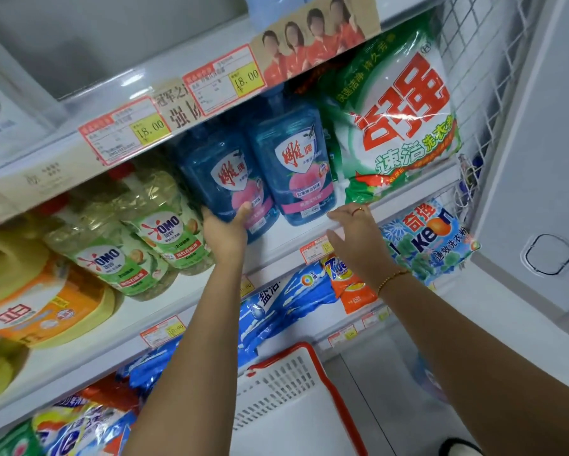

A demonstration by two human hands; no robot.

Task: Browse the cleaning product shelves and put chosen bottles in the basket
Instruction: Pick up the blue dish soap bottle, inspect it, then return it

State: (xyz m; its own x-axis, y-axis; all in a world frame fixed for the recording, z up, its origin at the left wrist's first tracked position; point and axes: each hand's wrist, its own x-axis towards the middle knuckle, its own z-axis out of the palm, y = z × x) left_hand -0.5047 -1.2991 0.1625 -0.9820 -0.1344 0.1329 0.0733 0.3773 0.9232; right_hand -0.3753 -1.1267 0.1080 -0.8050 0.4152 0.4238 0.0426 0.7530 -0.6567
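Basket: white with a red rim, low beneath both arms.
Left hand: fingers grasping the base of a blue bottle at the front of the middle shelf.
Right hand: fingers released and spread, holding nothing, just beside the second blue bottle.
Room: wire mesh panel and white wall on the right.
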